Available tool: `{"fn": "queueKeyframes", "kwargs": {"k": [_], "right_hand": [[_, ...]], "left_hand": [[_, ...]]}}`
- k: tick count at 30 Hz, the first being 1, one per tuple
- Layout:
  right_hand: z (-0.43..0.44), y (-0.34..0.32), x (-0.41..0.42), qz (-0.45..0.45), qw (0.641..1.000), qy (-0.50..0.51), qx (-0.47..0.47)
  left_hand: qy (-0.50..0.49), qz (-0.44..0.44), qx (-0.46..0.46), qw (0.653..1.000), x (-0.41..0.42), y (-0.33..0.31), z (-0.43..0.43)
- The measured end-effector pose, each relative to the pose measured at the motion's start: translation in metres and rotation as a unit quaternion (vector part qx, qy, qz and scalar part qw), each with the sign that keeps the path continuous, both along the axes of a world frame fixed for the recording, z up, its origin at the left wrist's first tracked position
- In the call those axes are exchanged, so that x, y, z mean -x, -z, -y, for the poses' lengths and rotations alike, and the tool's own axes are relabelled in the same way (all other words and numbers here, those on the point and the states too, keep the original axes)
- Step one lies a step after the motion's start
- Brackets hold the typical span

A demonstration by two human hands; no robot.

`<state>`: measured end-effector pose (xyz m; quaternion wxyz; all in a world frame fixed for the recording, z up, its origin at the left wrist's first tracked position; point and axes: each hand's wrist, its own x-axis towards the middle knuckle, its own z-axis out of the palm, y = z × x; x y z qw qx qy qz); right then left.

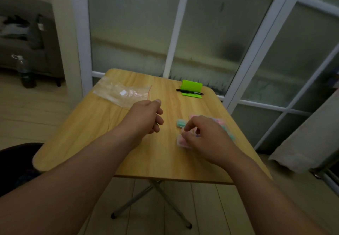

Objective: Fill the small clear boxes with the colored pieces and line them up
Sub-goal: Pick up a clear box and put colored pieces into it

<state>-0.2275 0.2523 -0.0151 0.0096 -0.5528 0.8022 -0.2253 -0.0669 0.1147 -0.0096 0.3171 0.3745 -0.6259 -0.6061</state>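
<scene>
Several small clear boxes with pastel pieces lie on the right half of the wooden table (102, 143). A teal-filled box (181, 123) lies just left of my right hand (207, 137). A pink-filled box (182, 141) sits under that hand's fingertips, which pinch down at it; most of the other boxes are hidden behind the hand, with a teal edge (231, 136) showing at its right. My left hand (146, 117) hovers over the table's middle, fingers loosely curled, holding nothing.
A clear zip bag (121, 93) with a red seal line lies at the table's far left. A green folded stand (192, 89) with a black marker (189, 92) across it sits at the far right. Glass door panels rise right behind the table.
</scene>
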Motion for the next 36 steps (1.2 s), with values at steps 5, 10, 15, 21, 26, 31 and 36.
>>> {"fn": "queueKeyframes", "kwargs": {"k": [5, 10, 15, 21, 26, 31, 36], "right_hand": [[0.017, 0.0, -0.016, 0.023, 0.999, 0.003, 0.04], [0.041, -0.001, -0.022, 0.07, 0.996, 0.027, 0.056], [0.091, -0.011, -0.032, 0.138, 0.988, 0.036, 0.064], [0.159, -0.018, -0.041, 0.315, 0.945, 0.081, 0.033], [0.201, -0.037, -0.102, 0.273, 0.959, -0.001, 0.08], [0.207, -0.048, -0.209, 0.159, 0.971, -0.168, 0.061], [0.23, -0.037, -0.292, -0.017, 0.96, -0.276, -0.045]], "left_hand": [[-0.028, -0.024, -0.001, 0.999, -0.026, -0.005, 0.015], [-0.081, -0.052, -0.002, 0.995, -0.058, -0.013, 0.042], [-0.136, -0.096, -0.022, 0.986, -0.083, -0.027, 0.065], [-0.184, -0.137, -0.035, 0.973, -0.124, -0.041, 0.08], [-0.283, -0.138, -0.024, 0.949, -0.222, -0.041, 0.091], [-0.406, -0.12, -0.05, 0.905, -0.322, -0.018, 0.096], [-0.485, -0.153, -0.08, 0.858, -0.375, 0.001, 0.098]]}}
